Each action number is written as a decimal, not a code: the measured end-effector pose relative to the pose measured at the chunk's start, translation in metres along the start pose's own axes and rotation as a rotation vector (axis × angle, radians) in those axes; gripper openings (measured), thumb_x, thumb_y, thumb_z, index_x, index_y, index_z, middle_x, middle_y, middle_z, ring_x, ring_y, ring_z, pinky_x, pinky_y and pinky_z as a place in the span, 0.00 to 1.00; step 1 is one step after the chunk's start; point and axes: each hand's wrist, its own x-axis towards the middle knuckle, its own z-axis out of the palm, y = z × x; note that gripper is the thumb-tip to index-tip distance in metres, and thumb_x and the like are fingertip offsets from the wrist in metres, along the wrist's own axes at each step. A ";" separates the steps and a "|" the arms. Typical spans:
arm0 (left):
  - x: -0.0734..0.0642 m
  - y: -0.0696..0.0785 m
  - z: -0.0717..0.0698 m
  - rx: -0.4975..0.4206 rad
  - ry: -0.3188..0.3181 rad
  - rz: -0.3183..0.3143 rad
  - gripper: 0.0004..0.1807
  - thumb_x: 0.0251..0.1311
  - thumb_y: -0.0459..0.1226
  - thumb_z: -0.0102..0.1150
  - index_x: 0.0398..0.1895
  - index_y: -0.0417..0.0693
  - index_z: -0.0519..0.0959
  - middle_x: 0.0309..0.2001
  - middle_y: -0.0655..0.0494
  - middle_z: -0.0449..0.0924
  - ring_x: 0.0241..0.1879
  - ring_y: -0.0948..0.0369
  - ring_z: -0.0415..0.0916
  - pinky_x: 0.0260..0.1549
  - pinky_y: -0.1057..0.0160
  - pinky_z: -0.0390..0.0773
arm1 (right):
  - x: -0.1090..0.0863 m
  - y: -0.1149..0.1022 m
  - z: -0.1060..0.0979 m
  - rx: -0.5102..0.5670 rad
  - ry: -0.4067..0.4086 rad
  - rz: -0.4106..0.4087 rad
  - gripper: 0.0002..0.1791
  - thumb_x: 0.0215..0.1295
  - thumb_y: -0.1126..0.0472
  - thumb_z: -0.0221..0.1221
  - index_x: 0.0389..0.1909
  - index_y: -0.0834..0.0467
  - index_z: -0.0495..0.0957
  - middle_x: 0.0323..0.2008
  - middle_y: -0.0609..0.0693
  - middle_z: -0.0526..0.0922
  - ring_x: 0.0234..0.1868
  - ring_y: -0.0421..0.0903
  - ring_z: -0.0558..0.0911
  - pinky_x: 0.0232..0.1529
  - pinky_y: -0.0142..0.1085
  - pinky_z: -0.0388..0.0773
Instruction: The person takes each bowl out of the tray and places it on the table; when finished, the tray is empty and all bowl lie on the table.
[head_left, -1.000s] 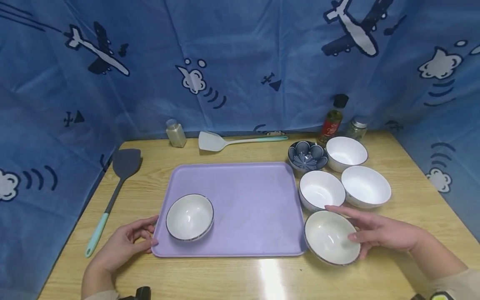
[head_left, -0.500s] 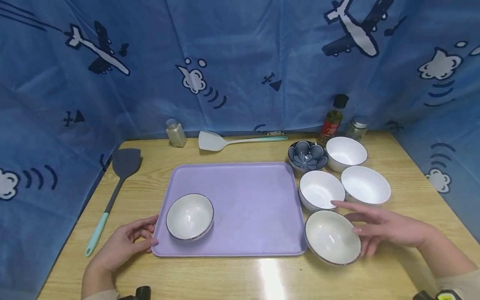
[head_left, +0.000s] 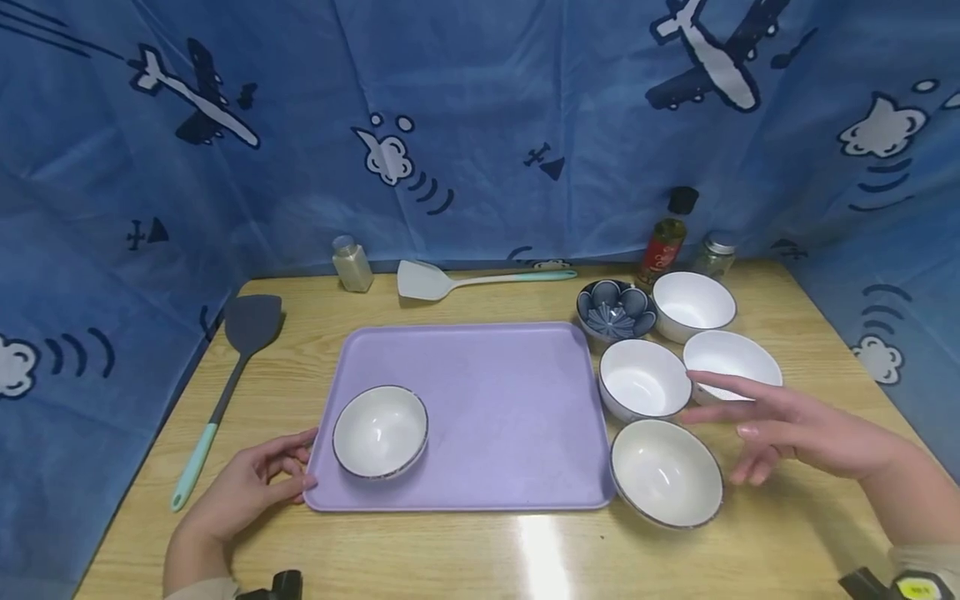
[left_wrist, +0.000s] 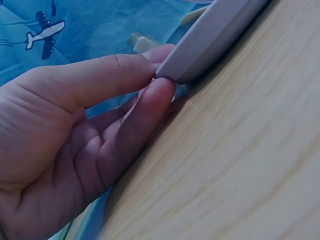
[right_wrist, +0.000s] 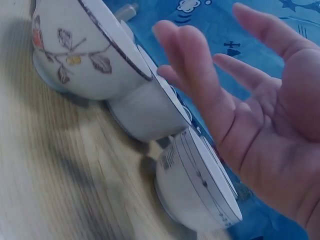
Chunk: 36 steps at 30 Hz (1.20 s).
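My left hand (head_left: 251,483) pinches the left front corner of the purple tray (head_left: 510,417). In the left wrist view, thumb and a finger meet at the tray's edge (left_wrist: 210,45). A cream bowl (head_left: 380,432) with a dark rim stands on the tray's left part. Just off the tray's right front corner is a second cream bowl (head_left: 666,472), whose flower-painted side (right_wrist: 75,55) shows in the right wrist view. My right hand (head_left: 802,429) hovers to its right with fingers spread and holds nothing. Its fingers partly cover a white bowl (head_left: 723,354).
Beside the tray's right edge stand another white bowl (head_left: 645,379), a white bowl farther back (head_left: 693,304) and a dark petal-patterned bowl (head_left: 615,312). Behind them are a bottle (head_left: 662,246) and a jar (head_left: 715,254). Spatulas lie left (head_left: 243,333) and behind (head_left: 423,282), near a shaker (head_left: 352,267).
My right hand has let go of the front right cream bowl and moved up and to the right, its fingers spreading. The left hand and tray have stayed put.
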 end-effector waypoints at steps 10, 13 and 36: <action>-0.002 0.000 -0.001 0.011 0.013 -0.017 0.39 0.56 0.40 0.72 0.71 0.41 0.68 0.48 0.44 0.79 0.38 0.64 0.80 0.35 0.65 0.83 | 0.046 -0.014 0.015 0.005 0.094 0.097 0.34 0.77 0.74 0.37 0.80 0.55 0.43 0.69 0.57 0.71 0.42 0.60 0.88 0.41 0.48 0.86; 0.000 0.001 0.001 -0.002 0.009 -0.017 0.39 0.56 0.39 0.73 0.71 0.40 0.68 0.48 0.43 0.78 0.37 0.64 0.80 0.35 0.63 0.84 | 0.060 -0.014 0.019 0.022 0.076 0.096 0.34 0.77 0.73 0.39 0.80 0.55 0.43 0.69 0.59 0.71 0.42 0.59 0.88 0.42 0.48 0.85; -0.001 0.002 0.002 -0.004 0.006 -0.007 0.39 0.56 0.38 0.72 0.71 0.38 0.68 0.46 0.46 0.78 0.37 0.65 0.80 0.34 0.66 0.83 | 0.159 -0.029 0.055 -0.026 0.063 0.336 0.36 0.74 0.59 0.57 0.78 0.49 0.54 0.71 0.64 0.66 0.46 0.58 0.87 0.49 0.48 0.84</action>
